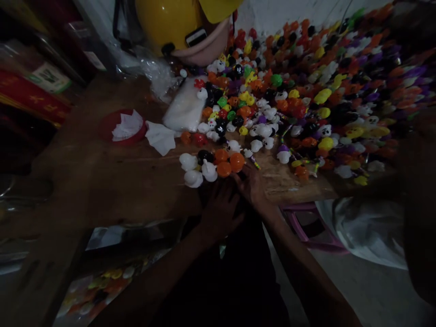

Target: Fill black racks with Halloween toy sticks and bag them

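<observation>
On the near edge of the wooden table (143, 195), a small group of toy figures lies in front of me: orange balls (224, 169), white ghost-like figures (193, 178) and a black one (205, 156). My left hand (220, 210) is just below them, fingers stretched out and holding nothing visible. Close by on its right is my right hand (251, 185), its thumb and fingers apart at the edge of the orange balls. Beyond its fingertips lies a white figure with a striped cord (251, 158). Dim light hides finger detail.
A large heap of coloured toy figures (293, 100) covers the table's right and back. Behind stands a pink basin (204, 47) with a yellow helmet-like object (166, 22). Left are a white plastic packet (185, 106), a red dish (136, 136) with paper and a paper piece (161, 138). A pink stool (309, 222) stands below.
</observation>
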`<state>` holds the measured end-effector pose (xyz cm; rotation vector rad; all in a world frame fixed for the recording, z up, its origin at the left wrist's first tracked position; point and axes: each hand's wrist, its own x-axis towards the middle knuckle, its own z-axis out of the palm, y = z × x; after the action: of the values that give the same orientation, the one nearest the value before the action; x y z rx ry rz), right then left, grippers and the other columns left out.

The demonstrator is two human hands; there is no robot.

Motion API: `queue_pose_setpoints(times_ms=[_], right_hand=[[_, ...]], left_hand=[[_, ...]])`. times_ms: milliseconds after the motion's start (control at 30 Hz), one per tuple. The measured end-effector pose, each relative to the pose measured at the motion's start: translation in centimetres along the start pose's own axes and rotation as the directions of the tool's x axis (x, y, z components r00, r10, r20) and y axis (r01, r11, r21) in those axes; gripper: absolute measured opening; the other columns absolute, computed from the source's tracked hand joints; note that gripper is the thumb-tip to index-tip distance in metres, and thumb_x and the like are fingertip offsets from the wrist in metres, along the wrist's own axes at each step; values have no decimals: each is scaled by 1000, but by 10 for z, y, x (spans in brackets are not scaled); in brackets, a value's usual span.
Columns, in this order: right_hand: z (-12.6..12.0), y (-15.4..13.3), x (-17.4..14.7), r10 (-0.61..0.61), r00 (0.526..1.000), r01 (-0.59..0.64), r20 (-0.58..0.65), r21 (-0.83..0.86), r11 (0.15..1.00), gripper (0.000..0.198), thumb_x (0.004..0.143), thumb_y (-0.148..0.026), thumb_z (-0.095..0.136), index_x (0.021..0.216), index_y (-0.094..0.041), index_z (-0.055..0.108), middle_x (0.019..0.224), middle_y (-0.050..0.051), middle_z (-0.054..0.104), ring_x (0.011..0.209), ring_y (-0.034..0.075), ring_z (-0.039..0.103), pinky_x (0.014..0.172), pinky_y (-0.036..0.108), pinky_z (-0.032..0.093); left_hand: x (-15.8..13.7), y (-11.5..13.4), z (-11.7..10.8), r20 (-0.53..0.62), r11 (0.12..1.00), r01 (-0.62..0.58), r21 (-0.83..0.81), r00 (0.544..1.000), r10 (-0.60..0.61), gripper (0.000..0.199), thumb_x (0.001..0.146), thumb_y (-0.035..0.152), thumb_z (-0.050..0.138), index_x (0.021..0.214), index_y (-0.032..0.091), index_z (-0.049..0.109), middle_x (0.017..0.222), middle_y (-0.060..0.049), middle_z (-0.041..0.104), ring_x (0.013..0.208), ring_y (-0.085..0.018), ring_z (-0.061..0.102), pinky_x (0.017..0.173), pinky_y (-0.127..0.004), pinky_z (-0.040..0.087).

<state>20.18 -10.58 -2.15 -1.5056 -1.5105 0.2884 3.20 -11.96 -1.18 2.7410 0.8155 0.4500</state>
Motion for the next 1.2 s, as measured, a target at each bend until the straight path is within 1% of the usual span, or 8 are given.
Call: queue_pose_setpoints(times_ms=[267, 467, 700, 867, 967, 1067, 1133, 1200], right_hand=[[-4, 0, 2, -26, 999, 24, 44, 44, 999, 32, 98, -49, 61, 88, -25, 79, 85, 6, 75, 78, 23, 68, 81, 39, 58], [-8, 13, 3, -7, 993, -8, 119, 120, 993, 34, 97, -51, 62, 101, -22, 80, 92, 6, 77, 80, 22, 70, 77, 35, 58], [-7, -1, 0, -121, 977, 121, 176, 12, 993, 25, 101, -38, 59, 105, -24, 79, 109, 7, 77, 101, 22, 72, 96, 36, 58], [-29, -12, -25, -54, 998, 46, -32, -222, 974, 36, 100, -25, 55, 133, -18, 67, 133, 14, 69, 117, 23, 68, 98, 35, 57], [-79, 0, -31, 46, 946, -192, -320, -441, 877, 32, 99, -25, 52, 126, -18, 70, 117, 13, 73, 103, 23, 70, 88, 33, 58], [-125, 10, -27, 115, 821, -492, -559, -591, 639, 33, 97, -30, 57, 123, -14, 69, 110, 15, 72, 99, 27, 69, 86, 38, 56], [-137, 9, -28, 153, 797, -569, -585, -640, 517, 39, 94, -32, 62, 127, -13, 67, 115, 18, 70, 102, 29, 68, 85, 40, 55], [-133, 4, -36, 198, 802, -581, -564, -658, 479, 36, 95, -34, 61, 124, -15, 67, 116, 17, 69, 100, 28, 68, 82, 38, 55]], left_hand=[[4, -12, -7, 50, 996, -29, -89, 998, 34, 52, 89, 37, 72, 135, 14, 62, 152, -18, 58, 152, -33, 43, 131, -57, 30], [5, -15, -10, 55, 988, -18, -153, 998, 27, 52, 88, 36, 74, 135, 18, 62, 156, -15, 55, 152, -31, 44, 131, -57, 29], [-2, -15, -2, -95, 993, -115, -15, 989, 113, 47, 89, 33, 67, 131, 12, 64, 145, -21, 63, 142, -38, 55, 122, -60, 41], [-7, -16, 5, -206, 969, -202, 142, 951, 229, 41, 95, 32, 57, 129, 9, 62, 141, -26, 64, 135, -41, 60, 114, -60, 44], [-7, -19, 13, -209, 960, -229, 163, 943, 260, 48, 98, 33, 54, 140, 10, 54, 150, -26, 56, 138, -41, 57, 114, -59, 41], [1, -21, 26, -223, 969, -181, 169, 950, 217, 52, 98, 35, 53, 144, 11, 51, 153, -29, 52, 140, -44, 54, 114, -63, 38], [8, -22, 32, -216, 975, -151, 161, 959, 184, 53, 98, 35, 52, 145, 10, 50, 155, -30, 49, 142, -46, 51, 113, -66, 37], [15, -22, 32, -195, 981, -130, 142, 968, 156, 54, 99, 36, 50, 147, 9, 49, 157, -30, 47, 146, -47, 47, 115, -67, 35]])
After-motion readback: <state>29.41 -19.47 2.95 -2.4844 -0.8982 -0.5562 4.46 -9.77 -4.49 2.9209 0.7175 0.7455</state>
